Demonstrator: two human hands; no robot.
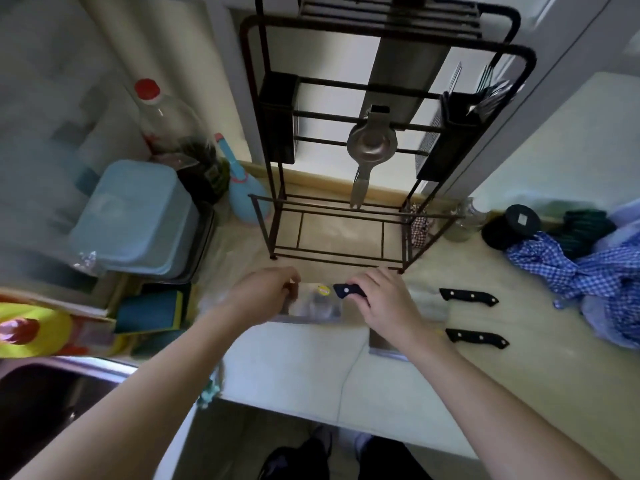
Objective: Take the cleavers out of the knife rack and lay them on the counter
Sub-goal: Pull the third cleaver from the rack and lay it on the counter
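Note:
A black wire knife rack (360, 161) stands on the counter (311, 368) against the wall. Just in front of it lies a cleaver (317, 304) with a shiny blade, a yellow sticker and a black handle. My right hand (384, 303) is closed around that handle. My left hand (263, 294) holds the blade's far left end. Two more cleavers lie flat to the right, one (467, 296) farther back and one (476, 338) nearer, with black riveted handles pointing right. My right forearm covers part of their blades.
A metal strainer (370, 143) hangs in the rack. A light blue tub (135, 216), a red-capped bottle (162, 116) and sponges (152, 308) sit left, beside the sink (52, 393). A blue checked cloth (588, 271), a black jar (512, 226) and a glass jar (467, 220) lie right.

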